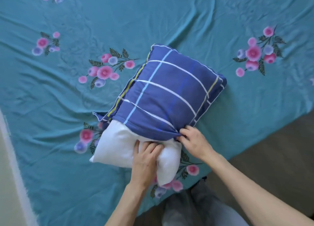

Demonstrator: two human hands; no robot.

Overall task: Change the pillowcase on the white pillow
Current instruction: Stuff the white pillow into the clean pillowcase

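There is only one camera, and it sits on the person's head. It looks forward and steeply down onto the bed sheet (68,93), from close above. The view is wide, so the sheet's edges bend. The far side of the bed is at 12 o'clock. The person's legs (195,207) show at 6 o'clock, right under the camera. Both arms reach in from 5 and 6 o'clock. The floor (271,149) shows at 4 o'clock
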